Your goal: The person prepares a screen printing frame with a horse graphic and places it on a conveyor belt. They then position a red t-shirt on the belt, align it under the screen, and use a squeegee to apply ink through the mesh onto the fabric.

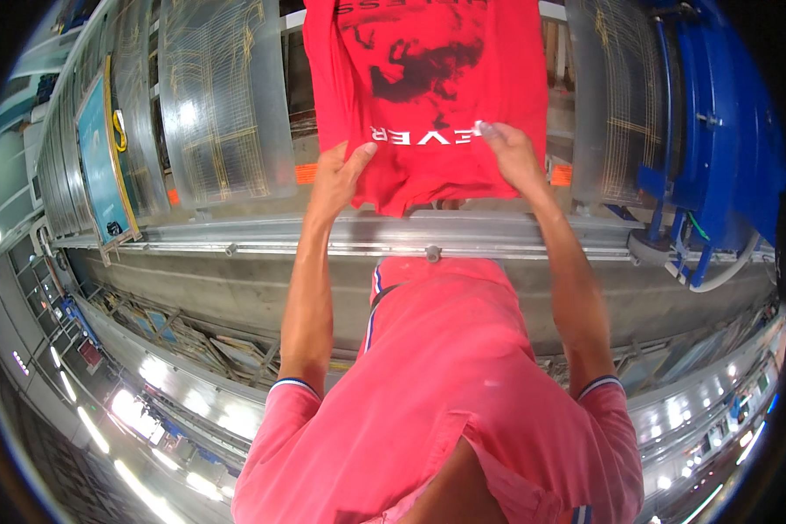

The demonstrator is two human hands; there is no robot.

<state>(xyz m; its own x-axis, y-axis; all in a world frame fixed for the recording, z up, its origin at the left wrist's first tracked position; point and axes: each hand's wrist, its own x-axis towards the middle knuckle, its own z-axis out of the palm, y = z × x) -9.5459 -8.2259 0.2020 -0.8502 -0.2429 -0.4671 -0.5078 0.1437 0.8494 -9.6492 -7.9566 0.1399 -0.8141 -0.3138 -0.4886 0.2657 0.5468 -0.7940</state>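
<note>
A red T-shirt [428, 162] with a dark picture print and pale lettering is spread in front of me, its near edge bunched into folds. My left hand [341, 177] grips the left side of the fabric, thumb on top and fingers mostly hidden under the cloth. On the other side, my right hand [513, 159] pinches the fabric beside the lettering between thumb and fingers. What lies under the shirt is largely hidden by it.
Flat, shiny print pallets [223, 105] stand in a row to the left, and another pallet [618, 113] is at the right. A metal rail [271, 237] runs between me and them. Blue machinery [716, 131] rises at the right; a framed screen [102, 162] leans at the left.
</note>
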